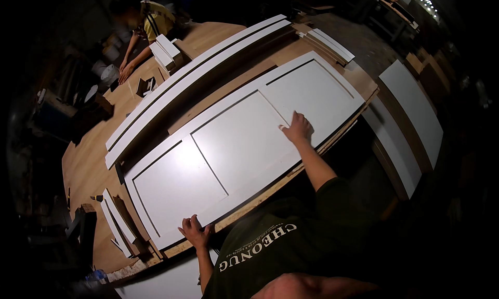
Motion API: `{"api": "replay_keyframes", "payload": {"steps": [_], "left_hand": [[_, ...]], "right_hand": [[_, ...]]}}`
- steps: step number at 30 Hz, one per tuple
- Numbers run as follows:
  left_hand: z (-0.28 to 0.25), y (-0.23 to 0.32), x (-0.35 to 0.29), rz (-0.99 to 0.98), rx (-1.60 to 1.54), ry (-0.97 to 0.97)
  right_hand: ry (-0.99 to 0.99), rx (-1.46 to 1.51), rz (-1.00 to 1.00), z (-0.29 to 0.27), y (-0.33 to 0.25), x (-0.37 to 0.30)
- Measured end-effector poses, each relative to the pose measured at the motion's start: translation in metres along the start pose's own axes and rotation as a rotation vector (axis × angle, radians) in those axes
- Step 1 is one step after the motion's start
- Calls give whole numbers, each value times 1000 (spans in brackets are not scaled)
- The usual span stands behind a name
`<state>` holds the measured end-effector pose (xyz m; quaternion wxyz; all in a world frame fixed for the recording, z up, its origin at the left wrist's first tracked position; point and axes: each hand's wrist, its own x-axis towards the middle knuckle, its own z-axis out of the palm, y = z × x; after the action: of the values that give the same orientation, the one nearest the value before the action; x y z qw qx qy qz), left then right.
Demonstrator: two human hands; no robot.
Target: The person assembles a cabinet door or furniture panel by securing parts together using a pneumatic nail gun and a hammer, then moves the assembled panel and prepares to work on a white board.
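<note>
A long white panel [236,138] with dark grooves that mark out three rectangular fields lies flat in front of me, along the near edge of the workbench. On its near left edge rests my left hand [195,232], open, with the fingers apart and touching the surface. Further right, my right hand [298,128] lies open on the panel beside the right-hand dividing groove, thumb and fingers spread. Neither hand holds a separate thing that I can see. The undersides of both hands are hidden.
Long white boards [197,80] stand stacked behind the panel on the wooden workbench [86,169]. Short white strips [118,223] lie at left, with others [331,45] at far right. Large white boards [413,109] lean at right. Another person [143,34] works across the bench.
</note>
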<state>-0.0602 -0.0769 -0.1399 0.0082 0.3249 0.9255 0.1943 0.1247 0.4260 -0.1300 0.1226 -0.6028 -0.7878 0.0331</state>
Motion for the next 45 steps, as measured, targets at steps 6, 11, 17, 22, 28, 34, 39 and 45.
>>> {"api": "replay_keyframes", "payload": {"steps": [6,11,17,22,28,34,39,45], "left_hand": [[-4,-6,-9,20,64,15],[0,-17,-7,2,76,-60],[-12,-19,-3,22,163,-122],[-12,-9,3,44,168,-72],[-14,-14,-1,-22,151,-52],[-25,-2,-23,-226,224,141],[-35,-38,-150,-699,102,375],[-44,-48,-309,-1287,-87,429]], "right_hand": [[-172,162,-41,-8,1,19],[-70,211,-75,1,-6,23],[-24,203,-126,18,1,22],[-45,219,-118,18,10,24],[-65,226,-164,17,0,25],[114,238,-241,7,-30,0],[-254,580,-726,39,-99,-80],[-646,351,-950,35,-179,-184]]}}
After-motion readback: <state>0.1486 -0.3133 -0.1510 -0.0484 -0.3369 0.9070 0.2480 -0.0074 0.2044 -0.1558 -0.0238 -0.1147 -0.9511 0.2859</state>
